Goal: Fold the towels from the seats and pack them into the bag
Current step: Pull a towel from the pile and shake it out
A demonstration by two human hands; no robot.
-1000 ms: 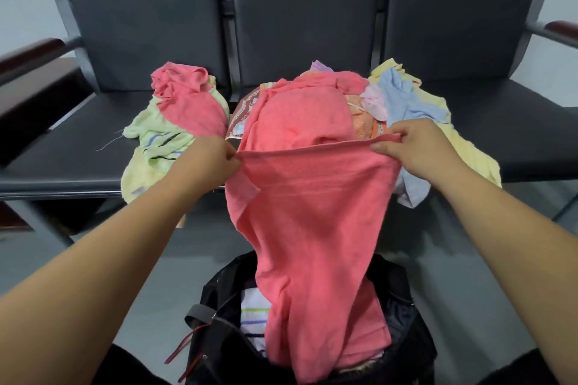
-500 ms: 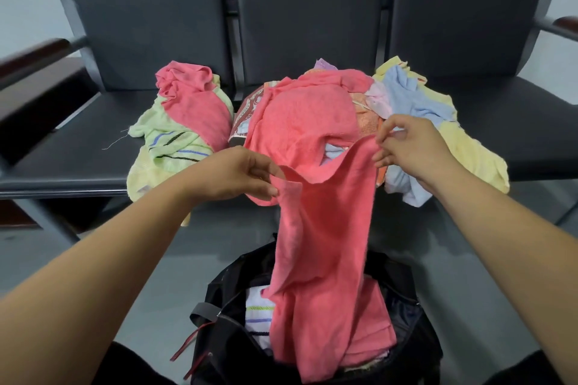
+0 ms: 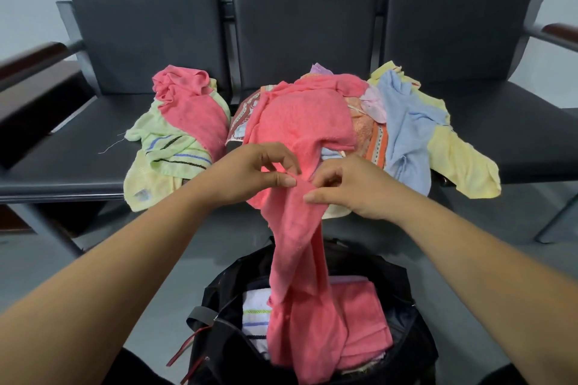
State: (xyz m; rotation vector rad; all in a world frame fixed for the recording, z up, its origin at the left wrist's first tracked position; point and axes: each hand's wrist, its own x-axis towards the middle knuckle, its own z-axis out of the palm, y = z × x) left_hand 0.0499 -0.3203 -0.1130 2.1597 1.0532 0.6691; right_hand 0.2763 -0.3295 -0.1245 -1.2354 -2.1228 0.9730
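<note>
A pink towel [image 3: 297,259] hangs lengthwise in front of me, doubled over, its lower end reaching into the open black bag [image 3: 403,350] on the floor. My left hand [image 3: 253,175] pinches its top edge between thumb and forefinger. Right beside it, my right hand [image 3: 347,187] pinches the same top edge, so both corners meet. Inside the bag lie a folded pink towel [image 3: 362,328] and a white striped towel [image 3: 255,312]. More towels are heaped on the seats: a pink one [image 3: 300,122] in the middle, a pink and green pile [image 3: 181,128] at left, blue and yellow ones [image 3: 413,134] at right.
A row of three dark padded seats [image 3: 78,153] with backrests runs across the view. Brown armrests [image 3: 28,56] stand at both ends. The bag has a red strap [image 3: 187,350] hanging at its left side. Grey floor [image 3: 103,259] lies around the bag.
My hands came together from a wide spread, bringing the towel's two top corners to meet. The towel went from a broad sheet to a narrow doubled strip.
</note>
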